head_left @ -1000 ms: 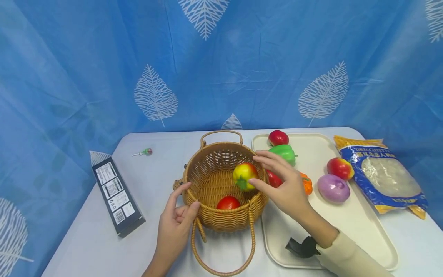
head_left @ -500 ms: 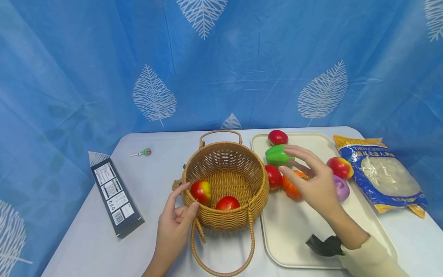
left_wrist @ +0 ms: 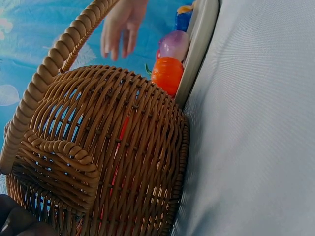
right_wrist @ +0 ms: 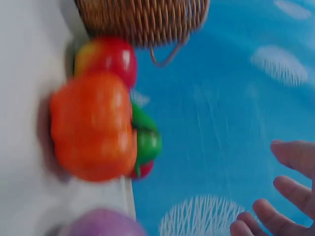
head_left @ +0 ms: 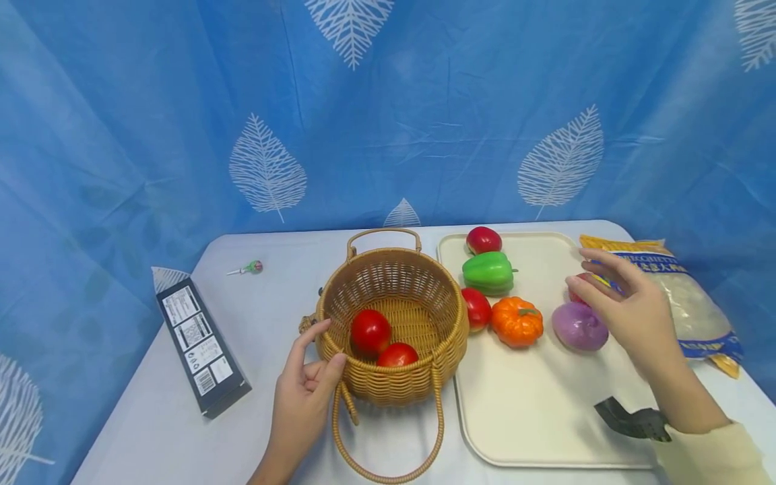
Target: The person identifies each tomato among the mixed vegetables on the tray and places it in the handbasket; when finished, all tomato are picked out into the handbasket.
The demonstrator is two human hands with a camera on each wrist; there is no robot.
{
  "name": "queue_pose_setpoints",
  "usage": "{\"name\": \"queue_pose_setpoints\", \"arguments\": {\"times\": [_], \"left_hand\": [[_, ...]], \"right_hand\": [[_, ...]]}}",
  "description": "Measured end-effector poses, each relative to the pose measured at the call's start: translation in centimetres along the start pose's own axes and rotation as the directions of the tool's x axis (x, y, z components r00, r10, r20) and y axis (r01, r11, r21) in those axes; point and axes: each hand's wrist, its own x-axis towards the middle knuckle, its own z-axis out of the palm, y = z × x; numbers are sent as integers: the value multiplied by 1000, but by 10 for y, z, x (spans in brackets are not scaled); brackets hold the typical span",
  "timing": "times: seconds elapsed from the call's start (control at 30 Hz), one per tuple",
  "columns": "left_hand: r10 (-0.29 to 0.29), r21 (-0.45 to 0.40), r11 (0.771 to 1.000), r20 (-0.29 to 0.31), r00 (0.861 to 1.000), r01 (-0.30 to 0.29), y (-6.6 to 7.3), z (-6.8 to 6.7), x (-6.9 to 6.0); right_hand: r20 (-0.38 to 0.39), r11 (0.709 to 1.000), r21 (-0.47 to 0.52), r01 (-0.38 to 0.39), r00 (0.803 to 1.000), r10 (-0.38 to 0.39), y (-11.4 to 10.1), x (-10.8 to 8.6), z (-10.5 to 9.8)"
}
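Note:
My left hand [head_left: 305, 397] touches the near left rim of the wicker basket [head_left: 394, 391] with its thumb and forefinger, its other fingers bent. Inside the basket lie two red toy fruits, one round [head_left: 370, 332] and one partly hidden by the front wall [head_left: 397, 355]. Over the right side of the tray [head_left: 545, 424] my right hand [head_left: 633, 313] hovers with spread fingers, holding nothing. Just beneath and left of it are a purple toy onion [head_left: 580, 327] and a red-and-yellow fruit [head_left: 580, 288], the latter mostly covered by the hand.
An orange toy pumpkin [head_left: 516, 322], a green bell pepper [head_left: 488, 271] and two red fruits sit along the tray's left side. A pasta bag [head_left: 697, 303] leans at the right. Left on the table are a black box [head_left: 203, 347] and a lollipop [head_left: 251, 267].
My right hand let a red-and-yellow fruit go into the basket and swung right over the tray. That fruit rolled, coming beside the other one. My left hand stayed at the rim.

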Motion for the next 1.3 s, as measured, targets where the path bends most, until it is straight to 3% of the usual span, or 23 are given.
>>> {"name": "queue_pose_setpoints", "arguments": {"times": [0.1,0.23,0.33,0.43,0.87,1.3], "left_hand": [[4,1,1000,1,1000,-4,0,0,0],[8,-4,1000,1,1000,-8,0,-1,0],[12,-6,1000,1,1000,-12,0,-1,0],[15,-7,1000,2,1000,-15,-1,-1,0],[4,-4,1000,3,1000,-4,0,-1,0],[10,5,1000,3,1000,-10,-1,-1,0]], "right_hand": [[-26,997,-42,-71,997,70,12,6,-11],[-59,970,-180,-165,986,157,28,14,-19],[-45,935,-268,-233,972,229,41,18,-21],[-17,918,-304,-255,965,262,53,20,-23],[-7,907,-358,-221,972,234,75,19,-22],[0,907,-368,-206,975,222,77,16,-18]]}}
